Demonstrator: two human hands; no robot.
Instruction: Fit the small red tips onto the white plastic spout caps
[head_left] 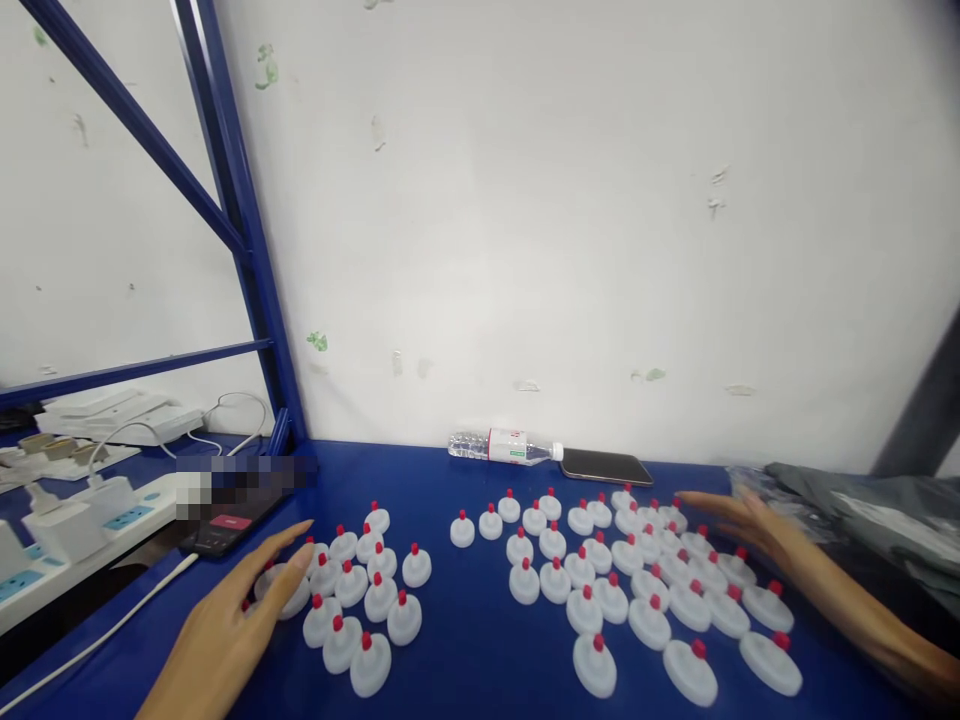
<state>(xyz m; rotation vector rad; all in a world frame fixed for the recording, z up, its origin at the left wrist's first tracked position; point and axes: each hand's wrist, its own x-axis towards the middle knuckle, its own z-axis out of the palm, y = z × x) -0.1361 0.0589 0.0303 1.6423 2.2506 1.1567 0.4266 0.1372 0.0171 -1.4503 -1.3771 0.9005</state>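
Several round white caps with red tips stand on the blue table (480,640) in two groups. My left hand (244,610) is at the left edge of the smaller group (351,585), fingers apart, partly covering a few caps. My right hand (742,515) reaches over the back right of the larger group (600,600), its fingers stretched out and slightly blurred. Nothing shows in either hand. Whether the fingertips touch any cap, I cannot tell.
A clear water bottle (506,447) lies by the wall beside a dark phone (606,467). Another phone (232,520) with a white cable and a power strip (135,515) are at left. Dark plastic bags (862,510) lie at right. A blue rack post (259,250) rises at left.
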